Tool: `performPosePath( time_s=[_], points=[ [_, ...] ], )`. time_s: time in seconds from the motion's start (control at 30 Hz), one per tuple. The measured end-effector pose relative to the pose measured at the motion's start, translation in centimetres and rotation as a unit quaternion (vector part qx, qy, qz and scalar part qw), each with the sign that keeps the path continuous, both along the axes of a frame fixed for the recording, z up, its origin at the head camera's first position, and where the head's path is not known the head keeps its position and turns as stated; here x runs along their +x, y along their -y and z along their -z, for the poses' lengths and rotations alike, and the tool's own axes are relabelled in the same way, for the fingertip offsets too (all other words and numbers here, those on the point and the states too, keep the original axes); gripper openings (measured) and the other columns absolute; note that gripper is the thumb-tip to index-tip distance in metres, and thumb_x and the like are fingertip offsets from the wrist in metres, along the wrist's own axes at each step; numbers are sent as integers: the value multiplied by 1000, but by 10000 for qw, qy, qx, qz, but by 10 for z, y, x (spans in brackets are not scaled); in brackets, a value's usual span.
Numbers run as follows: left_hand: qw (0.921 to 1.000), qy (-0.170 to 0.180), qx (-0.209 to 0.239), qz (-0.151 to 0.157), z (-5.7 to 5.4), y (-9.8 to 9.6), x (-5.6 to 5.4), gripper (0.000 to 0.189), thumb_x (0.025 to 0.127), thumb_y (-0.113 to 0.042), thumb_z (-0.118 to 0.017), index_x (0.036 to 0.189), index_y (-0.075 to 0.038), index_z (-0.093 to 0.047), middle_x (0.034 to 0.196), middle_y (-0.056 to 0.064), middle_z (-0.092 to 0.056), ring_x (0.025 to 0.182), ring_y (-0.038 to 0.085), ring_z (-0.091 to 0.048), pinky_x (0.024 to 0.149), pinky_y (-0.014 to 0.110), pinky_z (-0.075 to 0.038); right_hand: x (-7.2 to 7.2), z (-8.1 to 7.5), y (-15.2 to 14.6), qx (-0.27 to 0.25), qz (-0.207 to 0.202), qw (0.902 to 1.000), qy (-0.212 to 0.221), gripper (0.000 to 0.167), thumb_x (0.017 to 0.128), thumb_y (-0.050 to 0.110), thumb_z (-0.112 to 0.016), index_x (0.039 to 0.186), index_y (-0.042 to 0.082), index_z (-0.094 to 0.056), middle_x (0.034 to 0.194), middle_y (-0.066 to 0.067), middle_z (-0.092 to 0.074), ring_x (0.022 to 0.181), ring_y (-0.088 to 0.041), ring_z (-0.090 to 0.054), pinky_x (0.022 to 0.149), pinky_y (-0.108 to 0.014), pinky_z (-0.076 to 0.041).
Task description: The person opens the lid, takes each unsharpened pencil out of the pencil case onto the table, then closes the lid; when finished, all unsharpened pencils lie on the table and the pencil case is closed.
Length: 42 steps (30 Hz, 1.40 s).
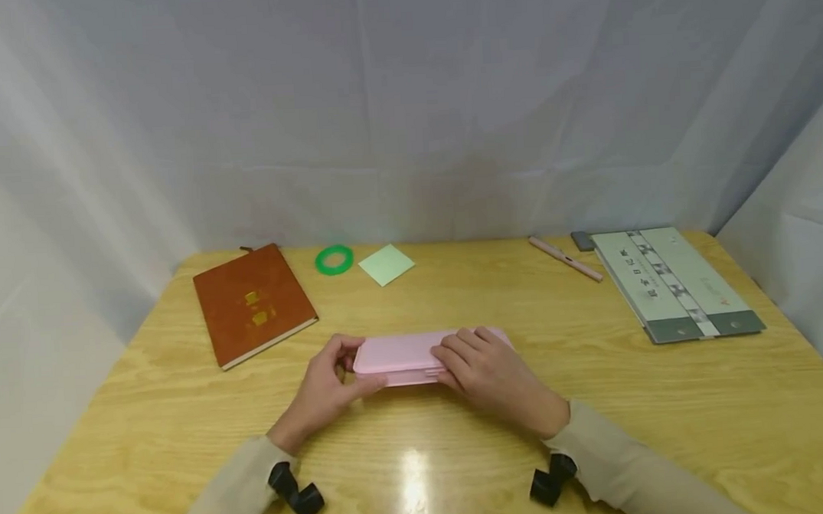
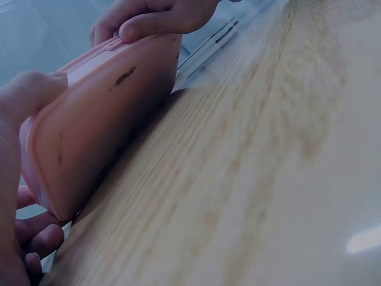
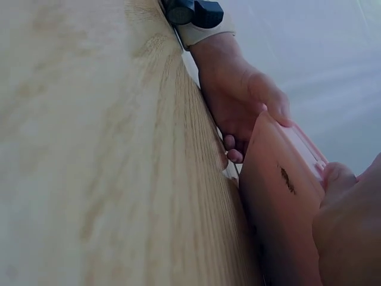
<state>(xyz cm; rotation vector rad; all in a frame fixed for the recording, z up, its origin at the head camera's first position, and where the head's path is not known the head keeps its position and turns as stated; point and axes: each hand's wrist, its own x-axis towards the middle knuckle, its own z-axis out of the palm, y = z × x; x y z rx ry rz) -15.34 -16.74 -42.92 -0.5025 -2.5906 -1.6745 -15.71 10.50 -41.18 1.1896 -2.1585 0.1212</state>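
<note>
A pink pencil case (image 1: pixel 402 352) is tilted near the middle of the table, its dark-smudged underside (image 2: pixel 107 107) showing in both wrist views. My left hand (image 1: pixel 323 383) grips its left end, thumb along the front edge and the other fingers behind and beneath. My right hand (image 1: pixel 488 372) holds the right part, fingers curled over the lid and thumb at the front near the clasp (image 3: pixel 321 164). Whether the lid is fully closed I cannot tell. The inside of the case is hidden.
A brown notebook (image 1: pixel 248 310) lies at the left, with a green tape roll (image 1: pixel 320 261) and pale green sticky notes (image 1: pixel 387 265) behind. Toward the back right are a pink pen (image 1: pixel 565 259), a small grey block (image 1: pixel 582 241) and a grey-green book (image 1: pixel 661 277). A white curtain (image 1: pixel 433 110) borders the table.
</note>
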Motion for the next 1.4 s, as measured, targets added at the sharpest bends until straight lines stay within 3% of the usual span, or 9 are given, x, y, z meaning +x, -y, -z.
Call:
performPosePath(
  time_s=[0.67, 0.93, 1.2, 1.4],
  points=[
    [9995, 68, 294, -98, -3, -2, -1, 56, 70, -10, -84, 118, 1, -58, 96, 12, -59, 80, 16, -47, 70, 23, -41, -2, 0, 0, 267, 96, 9992, -297, 49, 107, 32, -24, 106, 5, -65, 98, -6, -67, 88, -21, -63, 78, -33, -51],
    [9996, 90, 257, -123, -2, -1, -2, 58, 69, -10, -84, 119, 3, -57, 97, 13, -60, 81, 16, -48, 71, 24, -41, -4, 0, -1, -115, -241, 9993, -246, 44, 105, 33, -34, 102, 6, -68, 95, -4, -68, 86, -19, -63, 75, -31, -51],
    [9991, 235, 359, -55, -3, -3, -2, 58, 71, -10, -83, 120, 3, -57, 98, 14, -59, 80, 19, -47, 70, 22, -40, -3, -3, -3, -94, -177, 9993, -315, 42, 105, 32, -36, 101, 5, -68, 93, -4, -68, 83, -18, -63, 72, -30, -51],
    [9995, 218, 97, -191, -4, -2, -1, 62, 67, -13, -86, 120, 0, -56, 97, 11, -60, 82, 19, -48, 72, 23, -41, -5, -4, -7, -188, -258, 9994, -149, 37, 102, 35, -45, 103, 8, -70, 96, -2, -68, 87, -17, -61, 73, -30, -49]
  ],
)
